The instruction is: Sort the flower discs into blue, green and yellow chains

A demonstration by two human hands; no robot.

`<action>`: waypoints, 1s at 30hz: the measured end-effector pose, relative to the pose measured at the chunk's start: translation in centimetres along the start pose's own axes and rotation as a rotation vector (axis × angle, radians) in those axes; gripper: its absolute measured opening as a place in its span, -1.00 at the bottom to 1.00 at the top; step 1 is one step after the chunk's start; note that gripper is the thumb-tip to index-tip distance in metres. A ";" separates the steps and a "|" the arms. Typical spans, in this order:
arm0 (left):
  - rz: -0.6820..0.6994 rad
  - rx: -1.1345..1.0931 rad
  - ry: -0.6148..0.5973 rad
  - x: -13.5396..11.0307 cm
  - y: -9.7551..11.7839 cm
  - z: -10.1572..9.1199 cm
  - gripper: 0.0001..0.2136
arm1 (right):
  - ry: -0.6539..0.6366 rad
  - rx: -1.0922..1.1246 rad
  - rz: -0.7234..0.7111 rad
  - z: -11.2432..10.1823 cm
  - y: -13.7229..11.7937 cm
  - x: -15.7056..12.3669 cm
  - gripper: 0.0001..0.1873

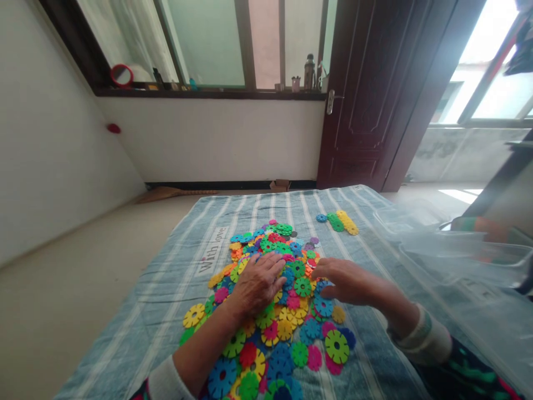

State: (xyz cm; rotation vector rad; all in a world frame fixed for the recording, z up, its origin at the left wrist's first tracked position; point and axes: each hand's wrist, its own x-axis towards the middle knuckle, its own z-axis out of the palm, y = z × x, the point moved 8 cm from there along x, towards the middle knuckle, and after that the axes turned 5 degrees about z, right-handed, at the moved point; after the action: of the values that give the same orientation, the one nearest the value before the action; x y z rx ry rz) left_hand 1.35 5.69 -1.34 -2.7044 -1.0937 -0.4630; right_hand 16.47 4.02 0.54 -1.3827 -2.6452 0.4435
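A heap of colourful notched plastic discs (pixel 302 286), snowflake-like building pieces in blue, green, yellow, pink and orange, spreads over a striped blue bedspread (pixel 166 311). My left hand (pixel 260 280) lies on the heap, palm down with fingers stretched out. At the heap's right edge is my right hand (pixel 345 280), its fingers loosely curved and apart, thumb below, with no piece visible in it. Beyond it on the spread lie a blue disc group (pixel 321 218), a row of green discs (pixel 335 222) and a row of yellow discs (pixel 348 223).
Clear plastic boxes (pixel 466 250) stand on the right side of the bed. Behind the bed are a dark red door (pixel 366 111), a small cardboard box (pixel 280 185) and a broom (pixel 166 193). A thermos (pixel 309 72) and a red-rimmed mirror (pixel 121 75) stand on the window sill.
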 end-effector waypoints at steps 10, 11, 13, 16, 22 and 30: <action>-0.085 -0.005 0.072 -1.0 -1.8 -1.8 -0.78 | 0.095 0.020 0.138 0.5 1.9 1.7 -0.88; -0.092 0.002 0.078 -1.1 -2.0 -1.9 -0.78 | 0.088 0.010 0.158 0.7 2.0 1.8 -0.87; -0.108 0.018 0.087 -1.2 -2.3 -1.8 -0.79 | 0.082 -0.006 0.184 1.0 2.2 1.8 -0.86; -0.120 0.035 0.102 -1.4 -2.4 -1.8 -0.81 | 0.092 -0.012 0.197 1.1 2.2 1.8 -0.86; -0.102 0.028 0.177 -1.1 -1.8 -2.8 -0.80 | 0.195 0.049 0.137 1.0 0.7 2.2 -0.81; -0.304 -0.031 0.211 -2.2 -8.2 -4.8 -0.70 | 0.312 0.072 0.138 2.3 0.1 3.9 -0.78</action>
State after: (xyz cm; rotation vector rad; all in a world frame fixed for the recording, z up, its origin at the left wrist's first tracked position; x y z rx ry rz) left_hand -6.91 8.73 2.84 -2.4492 -1.4479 -0.7980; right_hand 13.73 6.83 -1.77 -1.4812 -2.2753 0.3043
